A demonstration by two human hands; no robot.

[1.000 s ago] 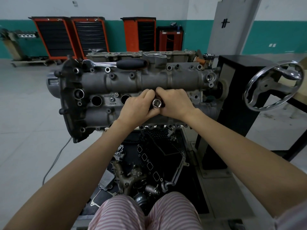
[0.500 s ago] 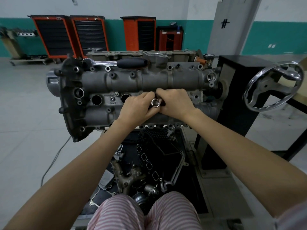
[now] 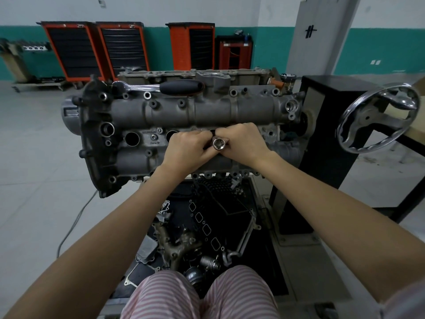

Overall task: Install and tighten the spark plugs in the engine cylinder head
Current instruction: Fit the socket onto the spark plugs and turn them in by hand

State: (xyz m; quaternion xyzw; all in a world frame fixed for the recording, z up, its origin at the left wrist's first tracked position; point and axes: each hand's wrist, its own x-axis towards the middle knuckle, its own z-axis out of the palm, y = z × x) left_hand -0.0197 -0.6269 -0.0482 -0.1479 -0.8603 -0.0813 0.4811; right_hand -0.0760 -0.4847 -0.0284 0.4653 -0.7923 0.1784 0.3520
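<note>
A grey cylinder head (image 3: 161, 111) sits on a stand, tilted toward me, with a row of round plug wells along its middle. Two wells at the left (image 3: 132, 138) stand open and dark. A chrome spark plug socket (image 3: 218, 143) points its open end at me over a well further right. My left hand (image 3: 188, 149) and my right hand (image 3: 243, 143) both grip this socket from either side, fingers curled round it. Any spark plug inside the socket is hidden. A ratchet wrench with a black handle (image 3: 179, 86) lies on top of the head.
A chrome handwheel (image 3: 377, 118) sticks out from the black stand (image 3: 326, 143) at the right. Loose engine parts and gaskets lie in a tray (image 3: 202, 226) below the head, above my striped knees. Orange tool cabinets (image 3: 96, 49) line the far wall. A cable runs over the floor at left.
Both hands stay on the socket at the same well. The socket's open end has shifted slightly between the fingers.
</note>
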